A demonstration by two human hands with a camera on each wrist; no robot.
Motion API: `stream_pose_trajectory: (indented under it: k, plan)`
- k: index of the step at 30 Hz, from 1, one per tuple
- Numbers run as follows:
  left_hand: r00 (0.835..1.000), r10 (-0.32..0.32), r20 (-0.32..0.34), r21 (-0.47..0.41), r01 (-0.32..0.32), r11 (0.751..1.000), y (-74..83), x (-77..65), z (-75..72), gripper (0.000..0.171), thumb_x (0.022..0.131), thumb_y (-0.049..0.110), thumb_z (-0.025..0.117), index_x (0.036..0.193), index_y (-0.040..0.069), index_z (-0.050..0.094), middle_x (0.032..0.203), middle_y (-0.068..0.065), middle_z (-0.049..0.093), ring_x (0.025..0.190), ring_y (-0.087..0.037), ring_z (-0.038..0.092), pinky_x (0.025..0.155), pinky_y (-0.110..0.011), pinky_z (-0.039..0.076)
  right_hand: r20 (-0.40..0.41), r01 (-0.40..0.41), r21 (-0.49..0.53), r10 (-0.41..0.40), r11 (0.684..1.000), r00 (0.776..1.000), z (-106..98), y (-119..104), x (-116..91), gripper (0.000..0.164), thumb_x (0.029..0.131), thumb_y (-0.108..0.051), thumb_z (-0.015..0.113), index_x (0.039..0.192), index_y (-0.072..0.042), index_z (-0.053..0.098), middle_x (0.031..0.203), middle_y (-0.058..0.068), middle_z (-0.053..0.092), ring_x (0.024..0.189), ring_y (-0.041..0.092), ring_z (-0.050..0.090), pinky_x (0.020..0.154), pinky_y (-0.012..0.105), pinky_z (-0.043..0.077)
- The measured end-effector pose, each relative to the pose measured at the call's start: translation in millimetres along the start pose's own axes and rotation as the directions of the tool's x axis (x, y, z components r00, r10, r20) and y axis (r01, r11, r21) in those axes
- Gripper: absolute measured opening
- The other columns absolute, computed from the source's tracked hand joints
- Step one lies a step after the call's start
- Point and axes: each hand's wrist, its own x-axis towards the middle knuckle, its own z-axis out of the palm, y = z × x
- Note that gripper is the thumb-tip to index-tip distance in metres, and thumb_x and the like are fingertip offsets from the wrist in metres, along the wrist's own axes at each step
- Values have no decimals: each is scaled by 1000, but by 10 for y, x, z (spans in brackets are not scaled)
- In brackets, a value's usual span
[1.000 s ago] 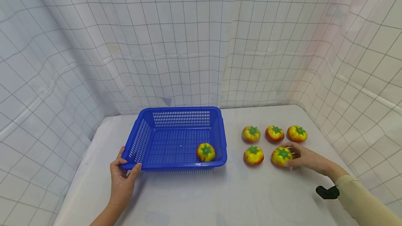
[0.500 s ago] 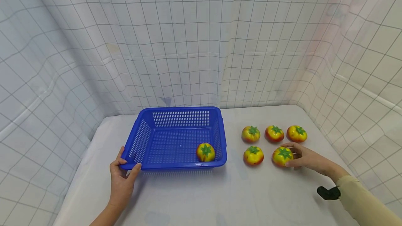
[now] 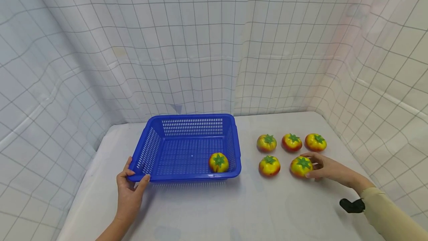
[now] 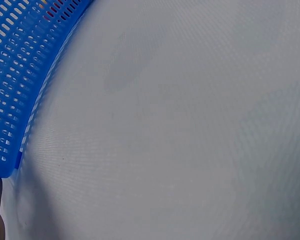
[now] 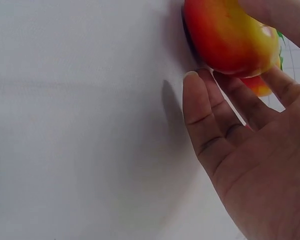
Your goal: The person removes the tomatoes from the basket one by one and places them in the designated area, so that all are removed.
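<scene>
In the head view my left hand (image 3: 128, 194) grips the near left corner of a blue plastic basket (image 3: 187, 177), thumb on the front rim and fingers at the left side. The left wrist view shows the basket's slotted wall (image 4: 20, 75) and a sliver of finger. One glossy red-and-yellow tomato (image 3: 219, 162) with a green star-shaped top sits inside, near the front right corner. My right hand (image 3: 332, 168) holds another tomato (image 3: 300, 167) on the table, thumb on its near side, index finger on the far side. In the right wrist view, the lower fingers (image 5: 197, 100) extend beneath that tomato (image 5: 225, 40).
Left of the held tomato lies another tomato (image 3: 269, 166). Behind them is a row of a left tomato (image 3: 266, 143), a middle tomato (image 3: 291, 143) and a right tomato (image 3: 315, 143). Grid-patterned white curtains (image 3: 200, 47) enclose the white-covered table (image 3: 214, 211) at the back and sides.
My right hand and the tomato in it have shifted slightly to the right. My left hand and the basket have stayed in place.
</scene>
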Motion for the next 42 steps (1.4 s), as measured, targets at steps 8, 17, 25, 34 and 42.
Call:
stream_pose_trajectory:
  k: [8,17,25,34,42]
  plan:
    - [1000,5,-5,-21,-5,1000,-4,1,2,42,102,3,61,120,17,26,170,3,12,148,-32,27,93,-9,44,9,32,-6,-32,999,999,-151,-25,-135,73,96,-26,70,156,-5,32,151,29,39,128,39,50,87,37,56]
    - [1000,14,4,-21,-13,1000,24,-10,-1,43,102,2,61,121,17,25,170,5,11,148,-32,26,93,-8,44,-33,89,-57,-91,994,995,-345,-192,-311,64,100,-24,66,151,-1,36,148,26,44,116,22,61,85,34,57]
    - [1000,0,-1,-9,0,1000,15,-5,-5,42,102,3,61,120,17,26,170,8,12,149,-34,25,93,-7,43,-50,137,-100,-142,986,989,-334,-445,-228,62,99,-26,68,150,-5,41,148,24,46,120,28,60,89,28,55]
    - [1000,-10,-6,-2,10,1000,3,-8,6,41,102,4,61,120,17,26,170,7,12,150,-35,24,93,-7,43,6,157,-169,-158,973,987,-154,-818,7,59,96,-35,72,147,-16,49,143,12,56,127,31,55,97,37,49]
    - [1000,20,1,-58,-20,998,11,-5,2,41,102,3,61,119,18,26,170,2,11,148,-30,26,94,-9,44,87,246,-140,-236,959,968,-11,-1180,253,51,97,-30,72,144,-25,53,142,9,57,127,31,56,98,34,50]
